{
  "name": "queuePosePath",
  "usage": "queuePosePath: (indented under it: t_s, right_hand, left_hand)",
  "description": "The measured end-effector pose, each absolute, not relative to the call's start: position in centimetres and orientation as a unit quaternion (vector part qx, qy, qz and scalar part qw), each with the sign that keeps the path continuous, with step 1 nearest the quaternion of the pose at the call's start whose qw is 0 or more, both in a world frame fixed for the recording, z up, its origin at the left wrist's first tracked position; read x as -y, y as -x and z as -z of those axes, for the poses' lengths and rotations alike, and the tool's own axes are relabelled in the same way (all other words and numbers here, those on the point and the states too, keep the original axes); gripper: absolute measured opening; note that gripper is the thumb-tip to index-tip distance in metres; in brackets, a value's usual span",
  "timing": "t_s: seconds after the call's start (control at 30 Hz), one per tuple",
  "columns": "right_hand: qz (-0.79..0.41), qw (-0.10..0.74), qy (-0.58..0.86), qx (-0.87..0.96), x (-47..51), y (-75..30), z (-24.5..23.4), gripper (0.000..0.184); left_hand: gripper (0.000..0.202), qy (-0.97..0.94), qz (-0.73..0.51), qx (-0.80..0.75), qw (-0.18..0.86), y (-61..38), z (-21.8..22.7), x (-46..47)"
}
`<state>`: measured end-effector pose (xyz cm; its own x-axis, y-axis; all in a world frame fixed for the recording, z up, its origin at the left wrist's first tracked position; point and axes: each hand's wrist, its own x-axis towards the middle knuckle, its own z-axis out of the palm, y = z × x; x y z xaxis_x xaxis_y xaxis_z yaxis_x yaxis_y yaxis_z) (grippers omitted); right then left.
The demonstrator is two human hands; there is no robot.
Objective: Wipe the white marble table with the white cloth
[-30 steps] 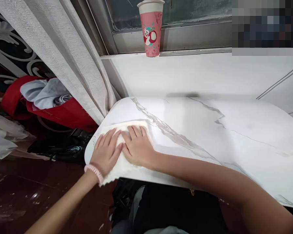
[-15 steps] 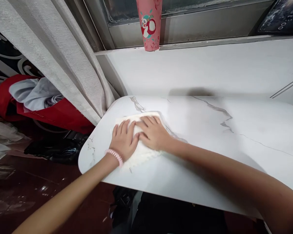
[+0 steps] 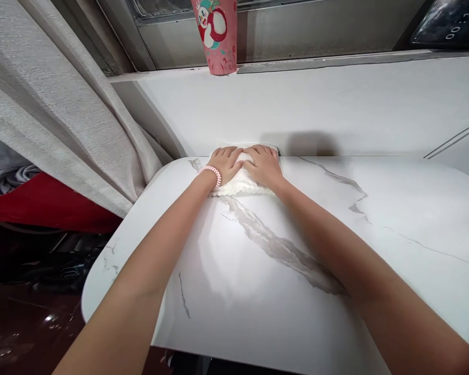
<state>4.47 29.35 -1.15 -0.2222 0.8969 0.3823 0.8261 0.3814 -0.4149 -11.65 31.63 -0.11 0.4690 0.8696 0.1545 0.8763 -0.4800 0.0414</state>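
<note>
A white cloth (image 3: 243,183) lies at the far edge of a white marble-patterned table (image 3: 281,291), close to the wall. My left hand (image 3: 227,162), with a pink coil band on its wrist, lies flat on the cloth's left half, fingers stretched out. Beside it and touching it, my right hand (image 3: 262,165) presses flat on the right half. Both arms reach far forward across the tabletop. Most of the cloth is hidden under the two hands.
A pink paper cup (image 3: 216,36) stands on the window ledge (image 3: 336,60) above the table. A grey curtain (image 3: 50,114) hangs at the left, with a red bag (image 3: 42,205) below it. A dark screen (image 3: 449,23) sits at the top right.
Both hands have slid the cloth from the table's near left corner across to its far edge by the wall. The camera has tilted down and forward.
</note>
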Motion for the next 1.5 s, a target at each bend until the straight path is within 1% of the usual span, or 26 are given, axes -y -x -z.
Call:
queuePosePath:
  t_s: [0.23,0.5,0.67,0.9,1.07,1.17,1.33,1.5]
  right_hand:
    - [-0.063,0.312,0.561,0.764,-30.3,-4.4,1.4,0.035]
    - [-0.028,0.300,0.553,0.777,-27.5,-4.3,1.3,0.038]
    - [-0.013,0.291,0.547,0.785,-22.5,-4.4,1.2,0.039]
    - [0.003,0.256,0.508,0.822,-13.3,-5.1,1.4,0.044]
    - [0.002,0.246,0.462,0.852,-6.6,-6.7,1.3,0.047]
    - [-0.006,0.242,0.446,0.862,-3.5,-8.0,0.9,0.048]
    - [-0.021,0.238,0.440,0.866,-1.1,-9.9,0.5,0.050]
    - [-0.016,0.218,0.449,0.866,-3.0,-11.8,0.7,0.051]
  left_hand:
    - [0.048,0.851,0.103,0.514,0.018,11.4,0.2,-32.9]
    - [0.050,0.836,0.119,0.536,0.011,10.9,0.1,-29.9]
    - [0.050,0.846,0.118,0.520,0.005,11.3,0.1,-25.3]
    - [0.052,0.839,0.101,0.534,0.032,11.6,0.4,-14.7]
    - [0.052,0.837,0.134,0.527,0.058,10.7,0.8,-6.6]
    - [0.052,0.842,0.143,0.518,0.050,9.8,0.5,-3.2]
    - [0.052,0.856,0.146,0.495,0.037,8.2,0.1,-1.1]
    - [0.053,0.860,0.139,0.490,0.037,6.2,0.6,-3.2]
